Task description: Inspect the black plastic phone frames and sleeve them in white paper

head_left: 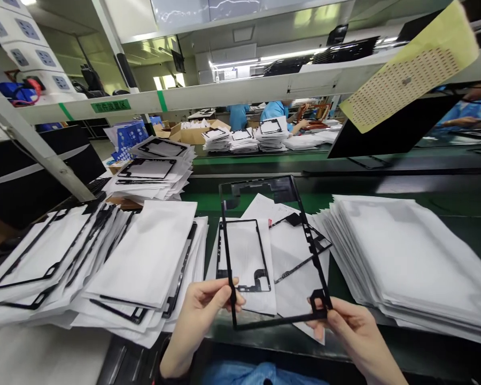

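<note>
A thin black rectangular frame [304,222] is held up and tilted in front of me, its middle see-through. My left hand [208,305] pinches its lower left side between thumb and fingers. At the lower right corner, my right hand [348,323] grips it the same way. Behind and below it, a similar black frame [263,251] lies on a white sheet [244,302]. Another black frame [292,271] rests askew on white paper to its right, partly covered by the held one.
On the right stands a thick stack of white sheets [417,246]. Piles of sheets with black frames [44,272] spread on the left, with a white sheet [148,251] on top of one. A shelf bar [224,95] crosses above the green bench [204,190]. People in blue [274,109] are beyond.
</note>
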`<action>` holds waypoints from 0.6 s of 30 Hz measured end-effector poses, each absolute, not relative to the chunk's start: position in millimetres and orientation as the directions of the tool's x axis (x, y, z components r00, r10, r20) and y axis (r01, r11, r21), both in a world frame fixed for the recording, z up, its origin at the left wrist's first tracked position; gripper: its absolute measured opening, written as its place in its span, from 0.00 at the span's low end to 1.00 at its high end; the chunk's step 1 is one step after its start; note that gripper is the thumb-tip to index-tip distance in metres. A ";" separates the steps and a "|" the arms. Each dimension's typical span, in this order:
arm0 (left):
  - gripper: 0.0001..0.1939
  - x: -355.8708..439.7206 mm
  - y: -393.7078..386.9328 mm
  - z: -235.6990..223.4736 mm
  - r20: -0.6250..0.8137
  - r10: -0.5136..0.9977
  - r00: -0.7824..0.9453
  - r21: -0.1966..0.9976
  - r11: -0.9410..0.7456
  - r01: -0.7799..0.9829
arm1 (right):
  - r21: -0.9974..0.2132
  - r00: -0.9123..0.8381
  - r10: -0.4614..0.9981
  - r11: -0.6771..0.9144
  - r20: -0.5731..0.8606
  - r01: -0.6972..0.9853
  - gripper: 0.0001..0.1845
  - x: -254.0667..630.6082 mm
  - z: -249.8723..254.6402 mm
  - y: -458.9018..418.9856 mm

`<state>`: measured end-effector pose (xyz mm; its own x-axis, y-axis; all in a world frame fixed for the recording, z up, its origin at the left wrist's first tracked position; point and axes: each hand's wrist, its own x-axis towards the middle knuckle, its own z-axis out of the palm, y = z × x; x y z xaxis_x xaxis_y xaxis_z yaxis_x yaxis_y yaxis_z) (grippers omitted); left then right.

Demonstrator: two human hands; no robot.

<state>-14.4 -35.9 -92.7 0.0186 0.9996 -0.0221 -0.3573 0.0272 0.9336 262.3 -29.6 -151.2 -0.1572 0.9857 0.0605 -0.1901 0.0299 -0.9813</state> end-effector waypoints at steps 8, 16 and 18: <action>0.21 -17.9 -34.5 -109.1 -0.099 0.990 -0.099 0.977 0.078 -0.197 | -0.990 -0.128 0.982 0.131 0.137 -0.051 0.16 244.9 -133.3 -35.2; 0.15 -26.3 -43.6 -101.7 -0.029 0.981 -0.194 0.984 -0.005 -0.177 | -0.976 -0.190 0.966 0.195 0.175 0.093 0.16 244.6 -130.6 -35.1; 0.15 -37.9 -47.9 -98.2 -0.004 0.962 -0.273 0.987 -0.040 -0.153 | -0.946 -0.119 0.965 0.253 0.232 0.205 0.14 260.2 -127.0 -29.6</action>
